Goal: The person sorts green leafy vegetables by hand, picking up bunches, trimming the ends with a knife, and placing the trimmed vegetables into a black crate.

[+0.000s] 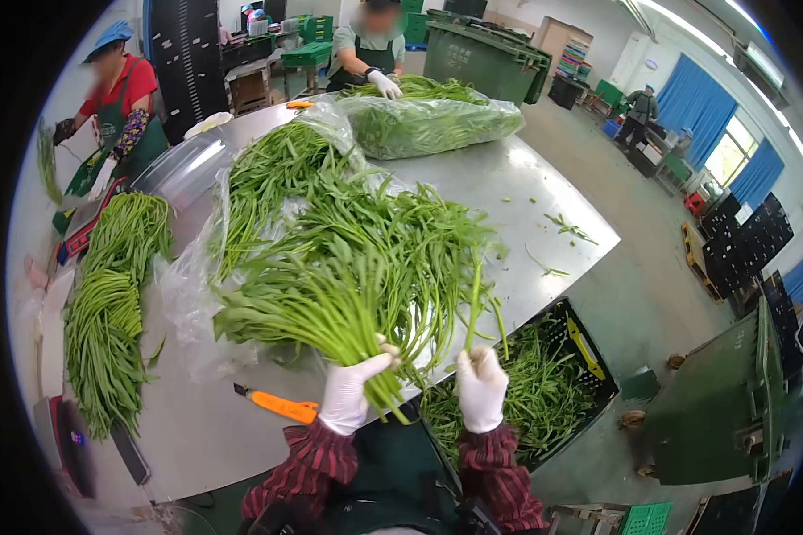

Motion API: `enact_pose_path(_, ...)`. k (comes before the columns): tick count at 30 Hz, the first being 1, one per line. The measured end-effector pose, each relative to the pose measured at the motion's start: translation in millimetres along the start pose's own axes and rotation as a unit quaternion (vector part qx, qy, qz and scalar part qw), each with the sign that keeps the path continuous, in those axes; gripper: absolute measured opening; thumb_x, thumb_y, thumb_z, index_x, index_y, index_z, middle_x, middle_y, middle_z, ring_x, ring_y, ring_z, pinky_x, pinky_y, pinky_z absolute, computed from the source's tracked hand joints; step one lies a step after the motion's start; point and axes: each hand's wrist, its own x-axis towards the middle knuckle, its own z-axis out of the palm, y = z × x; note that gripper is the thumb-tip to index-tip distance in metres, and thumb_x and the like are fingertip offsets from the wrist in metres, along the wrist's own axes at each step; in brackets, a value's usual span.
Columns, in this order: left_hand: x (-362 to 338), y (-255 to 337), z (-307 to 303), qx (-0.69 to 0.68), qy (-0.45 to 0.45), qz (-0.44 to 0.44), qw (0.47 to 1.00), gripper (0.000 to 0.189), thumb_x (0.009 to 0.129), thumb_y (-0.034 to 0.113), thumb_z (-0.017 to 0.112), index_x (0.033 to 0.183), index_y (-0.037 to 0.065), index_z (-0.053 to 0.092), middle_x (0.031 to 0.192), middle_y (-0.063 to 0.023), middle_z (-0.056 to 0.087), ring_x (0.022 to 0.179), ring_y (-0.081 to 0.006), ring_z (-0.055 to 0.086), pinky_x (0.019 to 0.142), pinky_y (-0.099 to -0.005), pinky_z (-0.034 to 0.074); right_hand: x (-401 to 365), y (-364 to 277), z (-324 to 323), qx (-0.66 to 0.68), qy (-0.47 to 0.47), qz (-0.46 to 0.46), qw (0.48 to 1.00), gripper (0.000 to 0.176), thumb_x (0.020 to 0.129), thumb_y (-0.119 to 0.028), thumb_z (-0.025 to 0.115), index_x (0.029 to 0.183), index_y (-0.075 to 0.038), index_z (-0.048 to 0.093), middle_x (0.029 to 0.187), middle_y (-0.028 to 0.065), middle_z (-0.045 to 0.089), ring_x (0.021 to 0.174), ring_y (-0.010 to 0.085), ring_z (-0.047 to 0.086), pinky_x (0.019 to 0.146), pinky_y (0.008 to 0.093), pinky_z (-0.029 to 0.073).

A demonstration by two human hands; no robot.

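While L hand (346, 394) grips greens bunch (330, 312), R hand (480, 389) pinches one stem (475, 303), orange knife (281, 407) nr, crate (602, 379) below

Vegetable packing workshop, steel table (517, 192), crates (598, 357)

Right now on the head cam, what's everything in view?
steel table: one, silver, centre
loose greens: one heap, green, mid-table on clear plastic
bagged greens: one, green, table's far end
bundled greens: several, green, table's left edge
knife: one, orange handle, table's near edge
crate: one, black, floor at right, holds green trimmings
wheeled bins: two, dark green, near right and far centre
co-workers: two at the table, left and far end
left hand: white glove, fingers around bunch of greens
right hand: white glove, holds single stem
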Motion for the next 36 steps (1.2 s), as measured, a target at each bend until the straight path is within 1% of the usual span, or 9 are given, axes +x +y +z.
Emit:
enact_pose_path(5,-1,-20,14,-0.015,-0.044,-0.037,0.998,0.029,0.077,-0.006,0.058,0.105,0.0,0.056,0.093,-0.0092,0.063,0.084,-0.0192,0.062,0.077,-0.0299,0.05,-47,23,21,-0.055,-0.07,-0.197,0.976,0.013,0.086,-0.012,0.061,0.082,0.0,0.058,0.061,0.0011,0.056,0.044,0.0044,0.047,0.04,0.0205,0.037)
enact_pose_path(8,-5,-21,4,0.027,-0.068,-0.082,0.994,0.027,0.077,-0.004,0.06,0.103,-0.001,0.058,0.089,-0.0078,0.064,0.079,-0.0171,0.062,0.074,-0.0286,0.05,-40,-12,-10,0.065,-0.259,0.168,0.949,0.026,0.091,-0.023,0.055,0.079,0.0,0.059,0.06,0.0022,0.057,0.041,0.0052,0.046,0.04,0.0201,0.035)
enact_pose_path(16,-14,-39,4,0.051,-0.082,-0.072,0.993,0.033,0.074,-0.006,0.064,0.107,0.0,0.058,0.095,-0.0058,0.064,0.079,-0.0145,0.062,0.071,-0.0262,0.05,-22,12,12,0.185,-0.209,0.153,0.948,0.021,0.091,-0.019,0.056,0.076,-0.004,0.052,0.06,-0.0017,0.05,0.05,0.006,0.048,0.045,0.0201,0.037)
enact_pose_path(18,-15,-40,4,0.048,-0.072,-0.063,0.994,0.036,0.073,-0.007,0.065,0.108,0.001,0.058,0.096,-0.0051,0.063,0.08,-0.0143,0.061,0.073,-0.0268,0.05,-27,25,20,-0.163,-0.057,-0.247,0.954,0.017,0.09,-0.017,0.057,0.077,-0.005,0.054,0.059,0.0011,0.052,0.05,0.0084,0.047,0.046,0.0195,0.037)
enact_pose_path(20,-18,-36,8,0.07,-0.072,-0.051,0.994,0.031,0.074,-0.006,0.062,0.104,0.0,0.057,0.09,-0.0066,0.063,0.078,-0.0156,0.06,0.073,-0.0282,0.049,-27,24,20,-0.149,-0.015,-0.212,0.966,0.021,0.09,-0.017,0.056,0.073,-0.005,0.053,0.058,0.0022,0.053,0.047,0.0089,0.047,0.042,0.021,0.036)
enact_pose_path(22,-19,-12,6,0.084,-0.112,-0.054,0.989,0.02,0.074,-0.005,0.06,0.093,0.0,0.057,0.083,-0.0071,0.061,0.074,-0.0163,0.059,0.071,-0.0287,0.048,-11,25,3,0.158,0.028,0.17,0.972,0.022,0.09,-0.017,0.055,0.073,-0.003,0.053,0.058,0.0028,0.053,0.042,0.0088,0.045,0.038,0.0235,0.035)
enact_pose_path(25,-17,26,1,0.034,-0.093,0.046,0.994,0.024,0.076,-0.002,0.061,0.099,0.0,0.054,0.078,-0.0072,0.058,0.073,-0.0184,0.057,0.074,-0.0327,0.047,25,72,-31,0.057,-0.018,0.233,0.971,0.036,0.087,-0.028,0.06,0.063,-0.002,0.055,0.051,0.0037,0.052,0.036,0.0087,0.042,0.035,0.024,0.032)
enact_pose_path(30,-8,40,-8,-0.016,-0.084,0.141,0.986,0.035,0.076,-0.002,0.064,0.108,0.0,0.051,0.082,-0.0076,0.059,0.076,-0.0195,0.056,0.08,-0.0352,0.045,31,75,4,-0.103,-0.09,0.167,0.977,0.041,0.082,-0.034,0.065,0.062,0.001,0.062,0.05,0.0051,0.056,0.037,0.011,0.045,0.038,0.026,0.037)
enact_pose_path(36,-5,25,-20,-0.053,-0.029,0.051,0.997,0.031,0.077,-0.003,0.064,0.105,0.001,0.051,0.082,-0.0073,0.058,0.075,-0.0193,0.057,0.075,-0.0315,0.047,42,77,76,-0.313,-0.207,0.119,0.919,0.05,0.08,-0.044,0.057,0.066,0.004,0.063,0.052,0.017,0.058,0.058,0.0288,0.063,0.058,0.037,0.049)
